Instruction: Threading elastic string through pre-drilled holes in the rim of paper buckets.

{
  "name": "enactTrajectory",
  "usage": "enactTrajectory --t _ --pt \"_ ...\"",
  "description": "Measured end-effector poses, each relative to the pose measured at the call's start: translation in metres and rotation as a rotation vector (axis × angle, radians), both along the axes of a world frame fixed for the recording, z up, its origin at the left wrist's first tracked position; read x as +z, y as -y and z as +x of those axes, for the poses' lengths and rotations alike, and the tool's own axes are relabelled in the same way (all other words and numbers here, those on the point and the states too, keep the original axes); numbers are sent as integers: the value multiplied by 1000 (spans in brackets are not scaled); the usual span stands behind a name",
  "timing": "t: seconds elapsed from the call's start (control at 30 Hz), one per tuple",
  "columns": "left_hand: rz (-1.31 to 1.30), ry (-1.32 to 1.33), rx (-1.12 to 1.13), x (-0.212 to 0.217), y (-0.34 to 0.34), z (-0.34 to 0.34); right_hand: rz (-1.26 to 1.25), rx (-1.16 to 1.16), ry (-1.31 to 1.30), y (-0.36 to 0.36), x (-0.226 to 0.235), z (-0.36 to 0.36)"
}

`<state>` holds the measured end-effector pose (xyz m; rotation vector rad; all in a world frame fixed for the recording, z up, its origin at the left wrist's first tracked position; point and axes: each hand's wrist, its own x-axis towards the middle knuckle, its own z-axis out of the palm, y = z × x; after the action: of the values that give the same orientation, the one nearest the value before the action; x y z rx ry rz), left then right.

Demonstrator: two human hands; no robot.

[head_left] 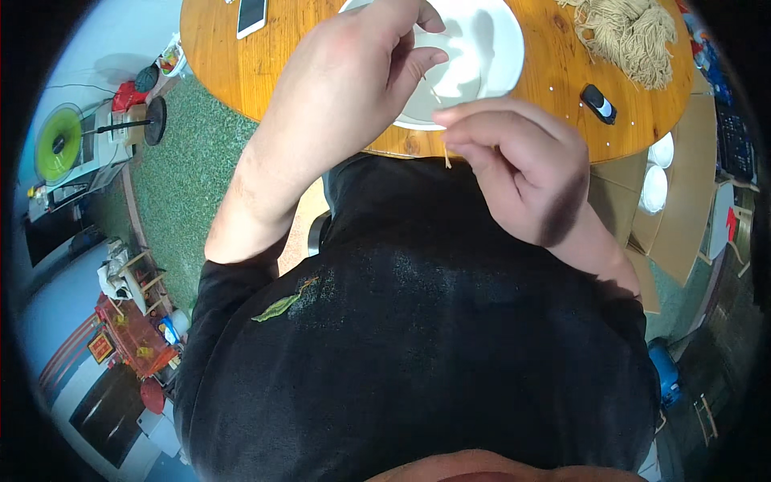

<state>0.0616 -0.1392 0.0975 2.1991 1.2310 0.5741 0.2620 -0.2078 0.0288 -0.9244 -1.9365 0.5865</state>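
A thin, light tan strand of yarn (436,97) runs between my two hands, over the near side of a white basin (511,60). My right hand (522,161) pinches it between thumb and fingers, and a short frayed end hangs below the pinch. From there the strand passes up behind the thumb of my left hand (353,76), which is curled above the basin. Left thumb and forefinger tips stand apart; the other fingers and the grip on the strand are hidden behind the hand. Shadows of the hands fall inside the basin.
The round wooden table (241,72) holds a white phone (252,16), a heap of tan yarn (630,36), a small black object with a white label (598,104) and scattered white specks. Cardboard (679,193) and white bowls (654,189) lie at right. Green carpet (173,193) covers the left floor.
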Motion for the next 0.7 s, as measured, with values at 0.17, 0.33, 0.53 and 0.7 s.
enactTrajectory --t 0.17,0.33,0.53,0.7 --pt "-56 -19 31 2 1 -2 84 -136 -35 -5 -1 11" --pt "37 41 -39 -23 -5 -9 387 -70 263 -12 -9 14" --pt "122 86 -99 -12 1 -4 321 36 205 -8 -13 8" --pt "669 459 -413 -54 -24 -10 107 -26 23 -2 -6 0"
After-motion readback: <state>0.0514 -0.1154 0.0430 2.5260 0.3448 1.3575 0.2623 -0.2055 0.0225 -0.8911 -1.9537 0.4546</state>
